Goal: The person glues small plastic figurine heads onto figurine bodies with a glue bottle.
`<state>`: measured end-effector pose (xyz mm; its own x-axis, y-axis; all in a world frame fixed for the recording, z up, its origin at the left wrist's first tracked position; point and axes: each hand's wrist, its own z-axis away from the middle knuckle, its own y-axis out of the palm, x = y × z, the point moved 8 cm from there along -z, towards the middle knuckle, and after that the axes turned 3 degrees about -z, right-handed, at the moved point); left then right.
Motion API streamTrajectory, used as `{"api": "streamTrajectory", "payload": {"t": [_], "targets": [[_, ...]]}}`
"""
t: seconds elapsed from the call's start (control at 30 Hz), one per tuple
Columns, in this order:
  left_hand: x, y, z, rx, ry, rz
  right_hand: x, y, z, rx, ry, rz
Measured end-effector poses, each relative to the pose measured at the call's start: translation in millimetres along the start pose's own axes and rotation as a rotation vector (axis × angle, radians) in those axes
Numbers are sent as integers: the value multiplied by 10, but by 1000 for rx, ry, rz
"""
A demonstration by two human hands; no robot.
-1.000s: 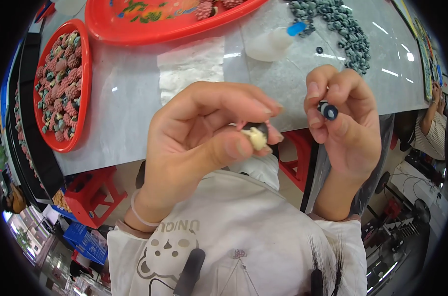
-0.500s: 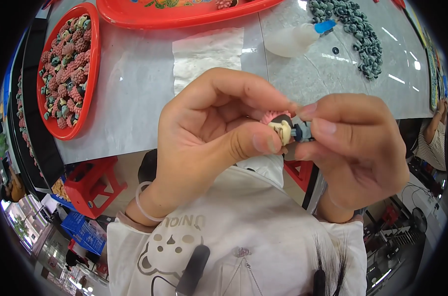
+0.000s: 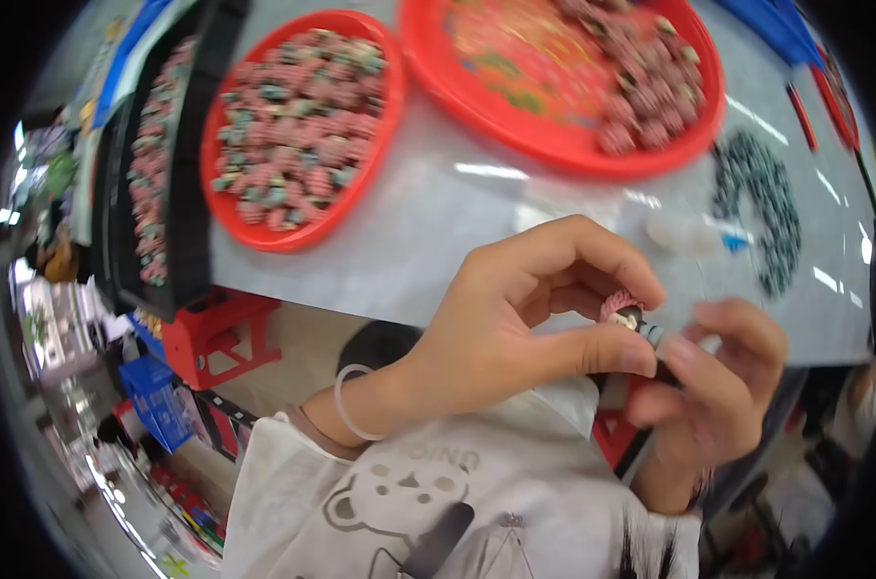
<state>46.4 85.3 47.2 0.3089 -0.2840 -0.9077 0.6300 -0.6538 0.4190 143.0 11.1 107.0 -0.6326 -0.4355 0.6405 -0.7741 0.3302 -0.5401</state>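
My left hand [image 3: 529,323] pinches a small figurine [image 3: 623,313] between thumb and fingertips. It has pink ridged hair, a dark band and a cream face, and a blue-grey part sticks out on the side toward my right hand. Slightly blurred, my right hand [image 3: 713,381] is beside that grey end with its fingers apart. One fingertip is close to the piece; whether it touches cannot be made out. Beyond my hands, on the grey table [image 3: 361,275], lies a translucent bottle [image 3: 684,234] with a blue tip.
A red oval basin [image 3: 395,125] of pink and grey figurine pieces stands at the left. Behind it is a black tray [image 3: 189,183] of similar pieces. A larger red basin [image 3: 554,154] holds pink heads. Grey-blue parts [image 3: 780,217] lie at the right. A red stool [image 3: 216,333] is below the table.
The view has swung left, so the basins show more fully. My right fingers have spread and drawn off the grey part they were pinching, while my left hand keeps the figurine.
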Motion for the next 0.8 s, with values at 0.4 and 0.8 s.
{"api": "streamTrajectory", "payload": {"t": [0.4,0.8], "targets": [[-1558,-921,-106,-448,104,-1802,-459,-383,261,-347,312,-211],[-671,-1082,-1532,-24,379,-1752,-576,-486,332,-348,418,-283]]}}
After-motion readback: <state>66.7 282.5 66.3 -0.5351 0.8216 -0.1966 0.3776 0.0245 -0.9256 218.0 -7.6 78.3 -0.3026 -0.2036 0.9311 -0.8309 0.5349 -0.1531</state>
